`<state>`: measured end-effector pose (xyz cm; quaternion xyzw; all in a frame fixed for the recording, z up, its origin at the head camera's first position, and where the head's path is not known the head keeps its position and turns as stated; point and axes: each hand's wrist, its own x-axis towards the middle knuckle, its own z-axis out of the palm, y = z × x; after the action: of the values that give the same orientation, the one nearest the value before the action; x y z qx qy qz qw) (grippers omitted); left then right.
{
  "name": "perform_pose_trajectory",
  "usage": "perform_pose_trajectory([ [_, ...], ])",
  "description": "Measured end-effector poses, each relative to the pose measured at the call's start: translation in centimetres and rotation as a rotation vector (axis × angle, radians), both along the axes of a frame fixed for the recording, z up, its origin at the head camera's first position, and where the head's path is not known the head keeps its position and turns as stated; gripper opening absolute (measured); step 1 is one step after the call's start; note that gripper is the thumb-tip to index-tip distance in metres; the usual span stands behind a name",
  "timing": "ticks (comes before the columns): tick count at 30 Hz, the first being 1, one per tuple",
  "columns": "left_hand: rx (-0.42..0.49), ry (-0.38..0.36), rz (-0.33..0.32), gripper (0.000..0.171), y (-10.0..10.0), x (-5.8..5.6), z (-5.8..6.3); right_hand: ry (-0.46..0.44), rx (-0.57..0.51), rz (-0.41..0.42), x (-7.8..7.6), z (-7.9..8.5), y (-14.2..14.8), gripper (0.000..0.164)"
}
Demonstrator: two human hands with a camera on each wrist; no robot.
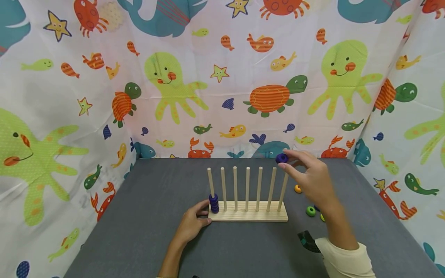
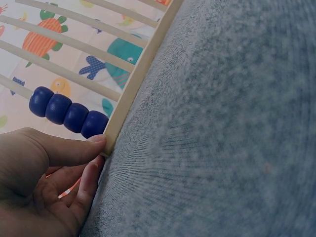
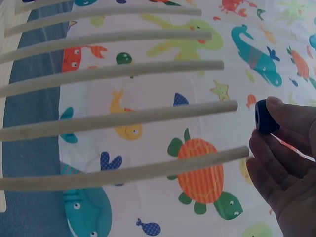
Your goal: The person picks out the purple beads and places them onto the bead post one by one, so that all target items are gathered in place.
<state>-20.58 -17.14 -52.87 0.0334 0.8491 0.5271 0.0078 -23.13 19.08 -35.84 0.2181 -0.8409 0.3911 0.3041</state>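
A pale wooden peg rack point(image 1: 248, 217) stands upright on the grey table, with a row of thin pegs. Several dark blue beads point(image 1: 214, 204) are stacked at the bottom of its leftmost peg. My left hand point(image 1: 192, 222) grips the left end of the base, its thumb point(image 2: 74, 147) on the edge beside the lowest bead. Over the right end of the rack, my right hand point(image 1: 313, 175) pinches another dark blue bead point(image 3: 266, 117) between thumb and fingers. In the right wrist view this bead is apart from the peg tips, with its hole partly showing.
Right of the rack lie loose beads: an orange one point(image 1: 298, 189), a green one point(image 1: 311, 211) and others partly hidden behind the right forearm. A black strap-like object point(image 1: 308, 241) lies by the right sleeve. A curtain point(image 1: 222, 96) printed with sea animals hangs behind the table point(image 1: 163, 185).
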Motion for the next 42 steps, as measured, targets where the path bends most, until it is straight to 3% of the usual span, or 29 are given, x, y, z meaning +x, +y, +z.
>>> perform_pose_trajectory([
  [6,0.018,0.001,-0.014,0.063,-0.1,-0.1,-0.1,0.060,0.004,0.017,-0.3,-0.1,-1.4,0.042],
  [16,0.021,0.002,-0.016,0.064,-0.1,0.0,-0.1,0.105,0.017,0.137,-0.4,0.0,-3.5,0.043],
  [42,0.026,0.002,-0.025,0.063,-0.1,-0.1,0.0,-0.007,0.069,0.277,-0.4,1.0,-8.7,0.037],
])
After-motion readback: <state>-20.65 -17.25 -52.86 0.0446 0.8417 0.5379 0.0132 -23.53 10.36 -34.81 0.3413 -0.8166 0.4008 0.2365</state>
